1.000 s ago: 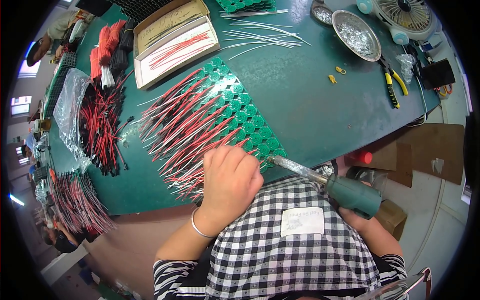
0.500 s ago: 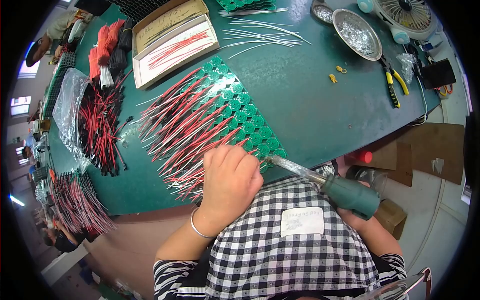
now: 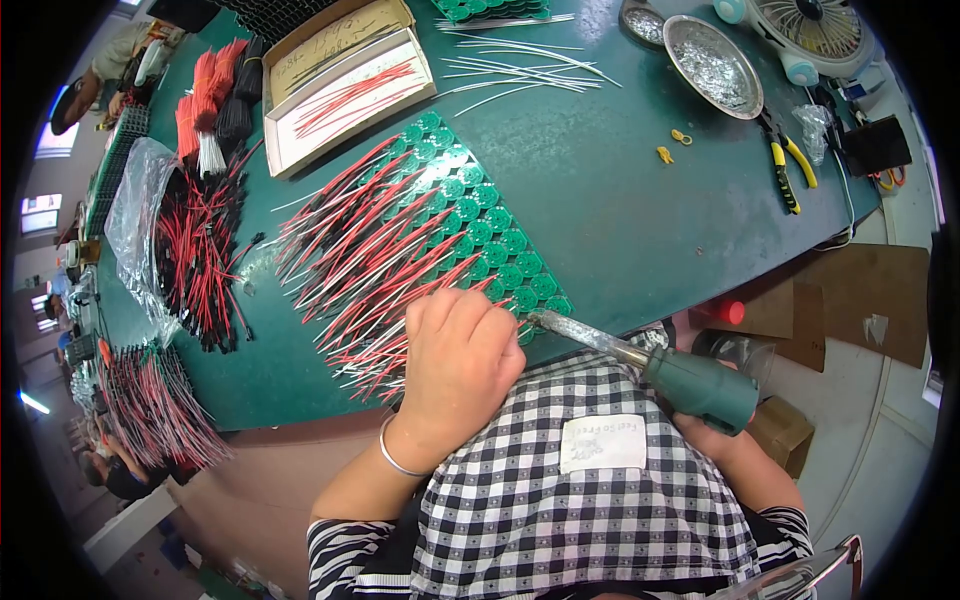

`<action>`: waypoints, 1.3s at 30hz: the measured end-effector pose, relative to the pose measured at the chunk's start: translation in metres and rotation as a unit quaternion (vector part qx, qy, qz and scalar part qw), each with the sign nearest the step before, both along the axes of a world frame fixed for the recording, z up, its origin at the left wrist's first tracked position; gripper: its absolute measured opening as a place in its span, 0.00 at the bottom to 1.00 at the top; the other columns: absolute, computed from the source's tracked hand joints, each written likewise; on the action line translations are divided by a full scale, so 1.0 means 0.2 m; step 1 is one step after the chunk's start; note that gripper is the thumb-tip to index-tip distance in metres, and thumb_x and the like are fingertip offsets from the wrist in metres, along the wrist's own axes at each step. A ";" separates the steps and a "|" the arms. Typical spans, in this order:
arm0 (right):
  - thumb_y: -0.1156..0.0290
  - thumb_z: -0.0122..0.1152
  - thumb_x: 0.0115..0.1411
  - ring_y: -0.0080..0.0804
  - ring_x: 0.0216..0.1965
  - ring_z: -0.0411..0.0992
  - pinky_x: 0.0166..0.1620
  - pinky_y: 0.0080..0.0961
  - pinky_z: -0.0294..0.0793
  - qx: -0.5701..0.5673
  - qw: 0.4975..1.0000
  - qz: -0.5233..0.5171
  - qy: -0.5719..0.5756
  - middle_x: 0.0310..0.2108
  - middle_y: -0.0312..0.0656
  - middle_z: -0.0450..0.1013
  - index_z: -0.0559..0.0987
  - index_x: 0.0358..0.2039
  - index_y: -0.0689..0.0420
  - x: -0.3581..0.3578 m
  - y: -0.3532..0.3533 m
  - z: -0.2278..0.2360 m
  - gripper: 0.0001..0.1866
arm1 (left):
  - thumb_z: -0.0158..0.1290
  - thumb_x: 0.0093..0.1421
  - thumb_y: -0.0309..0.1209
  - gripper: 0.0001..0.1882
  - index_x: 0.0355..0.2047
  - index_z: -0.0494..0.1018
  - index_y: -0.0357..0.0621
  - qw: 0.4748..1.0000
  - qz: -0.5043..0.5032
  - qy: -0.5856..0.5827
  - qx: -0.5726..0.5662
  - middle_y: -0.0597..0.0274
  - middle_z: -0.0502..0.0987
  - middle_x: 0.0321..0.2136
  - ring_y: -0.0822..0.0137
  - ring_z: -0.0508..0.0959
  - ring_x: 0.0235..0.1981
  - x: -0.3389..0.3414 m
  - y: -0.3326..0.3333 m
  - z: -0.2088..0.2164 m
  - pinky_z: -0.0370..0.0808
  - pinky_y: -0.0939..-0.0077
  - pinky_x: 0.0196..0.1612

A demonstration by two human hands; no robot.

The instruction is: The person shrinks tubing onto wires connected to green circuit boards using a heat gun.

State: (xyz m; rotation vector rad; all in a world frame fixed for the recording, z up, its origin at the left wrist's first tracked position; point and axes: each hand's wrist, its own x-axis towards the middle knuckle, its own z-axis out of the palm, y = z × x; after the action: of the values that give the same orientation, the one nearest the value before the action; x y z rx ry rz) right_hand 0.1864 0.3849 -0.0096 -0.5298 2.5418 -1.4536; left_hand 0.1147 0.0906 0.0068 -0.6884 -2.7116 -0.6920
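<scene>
My left hand [image 3: 462, 360] is closed, knuckles up, at the near end of a panel of round green circuit boards [image 3: 497, 225]. What its fingers pinch is hidden beneath them. Red, white and black wires [image 3: 345, 240] fan out leftward from the panel in dense rows, some passing by my left hand. My right hand [image 3: 706, 438], mostly hidden behind the handle, grips a soldering iron [image 3: 703, 392] with a green handle and a metal barrel. The iron's tip points left and rests at the panel's near edge, close to my left fingers.
Beyond the panel stands an open cardboard box [image 3: 425, 85] with red wires. Loose white wires [image 3: 530, 68] lie at the back. To the right are a metal bowl [image 3: 745, 100], yellow-handled pliers [image 3: 780, 175] and a fan [image 3: 810, 35]. Wire bundles [image 3: 205, 250] and a plastic bag [image 3: 138, 220] sit left.
Hardly anything differs. The soldering iron has shifted very slightly to the left, while my left hand stays in place at the panel.
</scene>
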 end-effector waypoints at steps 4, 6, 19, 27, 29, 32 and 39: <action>0.63 0.60 0.54 0.38 0.38 0.76 0.43 0.32 0.73 0.020 0.996 0.006 0.084 0.39 0.42 0.77 0.78 0.43 0.60 -0.02 0.02 0.00 0.18 | 0.57 0.40 0.20 0.11 0.24 0.70 0.48 1.000 0.001 -0.003 -0.004 0.65 0.67 0.26 0.60 0.69 0.34 0.00 0.00 0.00 0.62 0.65 0.41; 0.74 0.60 0.52 0.39 0.35 0.77 0.39 0.31 0.75 0.061 0.985 0.026 0.160 0.39 0.46 0.77 0.77 0.44 0.62 -0.02 0.02 0.00 0.17 | 0.57 0.40 0.20 0.11 0.24 0.70 0.48 1.000 0.000 -0.006 -0.006 0.65 0.67 0.26 0.60 0.69 0.34 0.00 0.00 0.01 0.62 0.65 0.41; 0.70 0.48 0.62 0.22 0.24 0.71 0.25 0.18 0.71 -0.190 0.884 -0.384 0.188 0.45 0.50 0.73 0.66 0.53 0.68 -0.62 0.17 0.15 0.21 | 0.57 0.40 0.21 0.10 0.24 0.70 0.47 1.000 0.003 -0.017 -0.003 0.64 0.68 0.27 0.59 0.69 0.35 0.00 0.00 0.02 0.62 0.64 0.41; 0.74 0.47 0.61 0.24 0.25 0.70 0.27 0.18 0.71 -0.259 0.875 -0.349 0.214 0.47 0.53 0.71 0.64 0.57 0.65 -0.60 0.12 0.15 0.23 | 0.58 0.42 0.24 0.09 0.25 0.71 0.45 1.000 -0.006 -0.019 0.017 0.62 0.69 0.27 0.59 0.69 0.35 0.02 -0.03 0.04 0.64 0.63 0.39; 0.74 0.47 0.61 0.24 0.25 0.70 0.28 0.19 0.71 -0.266 0.875 -0.343 0.213 0.46 0.53 0.71 0.63 0.57 0.65 -0.60 0.10 0.17 0.23 | 0.59 0.43 0.25 0.09 0.27 0.72 0.44 1.000 -0.005 -0.024 0.005 0.61 0.69 0.27 0.58 0.70 0.35 0.03 -0.04 0.06 0.65 0.63 0.39; 0.74 0.47 0.61 0.24 0.25 0.70 0.28 0.19 0.72 -0.296 0.865 -0.337 0.225 0.47 0.53 0.71 0.64 0.56 0.66 -0.63 0.10 0.16 0.22 | 0.60 0.46 0.28 0.15 0.36 0.73 0.42 0.993 -0.035 -0.106 0.041 0.58 0.72 0.31 0.56 0.72 0.38 0.01 -0.07 0.11 0.68 0.61 0.43; 0.73 0.48 0.61 0.24 0.24 0.70 0.27 0.18 0.71 -0.320 0.852 -0.371 0.186 0.46 0.52 0.71 0.65 0.53 0.66 -0.69 0.05 0.19 0.21 | 0.59 0.49 0.30 0.21 0.44 0.71 0.41 0.994 -0.016 0.104 -0.033 0.49 0.73 0.41 0.49 0.73 0.44 -0.76 -0.34 0.39 0.69 0.59 0.49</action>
State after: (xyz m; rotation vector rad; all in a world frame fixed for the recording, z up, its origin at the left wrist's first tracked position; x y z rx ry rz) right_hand 0.0480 0.3945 0.0280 0.1898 2.6163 -2.7539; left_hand -0.0382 0.0227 0.0846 -0.7765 -2.5456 -0.5085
